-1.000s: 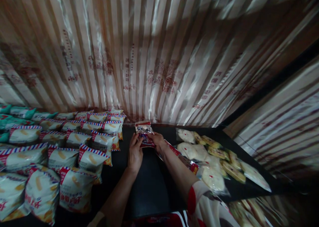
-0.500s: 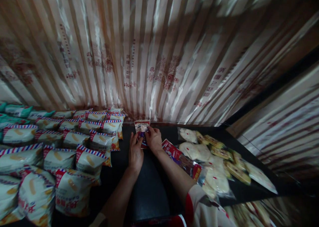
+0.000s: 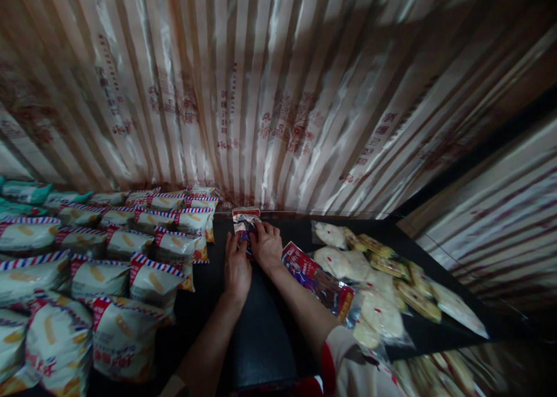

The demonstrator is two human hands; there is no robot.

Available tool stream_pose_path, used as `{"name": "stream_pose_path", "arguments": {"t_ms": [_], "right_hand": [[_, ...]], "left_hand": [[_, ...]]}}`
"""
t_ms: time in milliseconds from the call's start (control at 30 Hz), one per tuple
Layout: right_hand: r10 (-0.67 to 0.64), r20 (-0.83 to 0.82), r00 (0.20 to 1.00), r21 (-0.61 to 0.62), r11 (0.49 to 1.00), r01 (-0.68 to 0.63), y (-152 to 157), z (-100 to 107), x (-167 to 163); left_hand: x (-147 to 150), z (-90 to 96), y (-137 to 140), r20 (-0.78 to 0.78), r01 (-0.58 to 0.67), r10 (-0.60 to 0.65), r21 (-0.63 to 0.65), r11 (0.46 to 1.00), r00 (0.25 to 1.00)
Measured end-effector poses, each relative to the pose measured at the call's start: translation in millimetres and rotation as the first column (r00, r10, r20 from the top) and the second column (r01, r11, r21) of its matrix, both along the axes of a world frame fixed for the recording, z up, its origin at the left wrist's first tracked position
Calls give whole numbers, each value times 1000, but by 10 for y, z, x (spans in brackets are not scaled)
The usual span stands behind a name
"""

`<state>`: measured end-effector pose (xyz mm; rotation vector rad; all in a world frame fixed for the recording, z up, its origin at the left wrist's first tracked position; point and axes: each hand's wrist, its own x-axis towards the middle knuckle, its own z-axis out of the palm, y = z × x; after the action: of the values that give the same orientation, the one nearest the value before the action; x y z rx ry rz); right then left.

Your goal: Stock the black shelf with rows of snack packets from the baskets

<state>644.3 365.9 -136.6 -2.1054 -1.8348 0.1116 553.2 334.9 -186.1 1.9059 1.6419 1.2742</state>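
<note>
A small foil snack packet (image 3: 245, 217), silvery with a purple and red front, lies at the back of the black table, close to the curtain. My left hand (image 3: 237, 269) grips its lower left side, fingers pointing away from me. From the right, my right hand (image 3: 267, 247) has its fingers curled over the packet's right side. Both hands hide the lower part of the packet. Beside my right forearm lies a larger red and purple snack packet (image 3: 315, 278), partly covered by that arm.
Rows of white snack bags (image 3: 126, 339) with striped tops fill the left side, with teal bags (image 3: 28, 191) behind them. To the right lie clear packs of pale flat food (image 3: 380, 316) and yellowish packs (image 3: 415, 298). A printed striped curtain (image 3: 270, 95) hangs behind the table (image 3: 261, 339).
My hands have slid slightly down the packet, so more of its upper front shows. My right fingers have shifted a little. The view has moved slightly.
</note>
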Motion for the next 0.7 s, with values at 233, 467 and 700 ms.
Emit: {"name": "stream_pose_path", "arguments": {"t_ms": [233,467,700], "right_hand": [[31,12,999,10,999,-31,-14,-12,-123],[-17,-7,1000,10,1000,17,-8,-52,-221],[-20,-19,1000,-39,999,19,-67,24,-272]], "left_hand": [[-42,-28,-18,-34,-113,115,44,993,993],[-129,21,-102,-99,-84,82,-16,996,992],[-174,196,-227,-217,-50,40,-39,998,975]]}}
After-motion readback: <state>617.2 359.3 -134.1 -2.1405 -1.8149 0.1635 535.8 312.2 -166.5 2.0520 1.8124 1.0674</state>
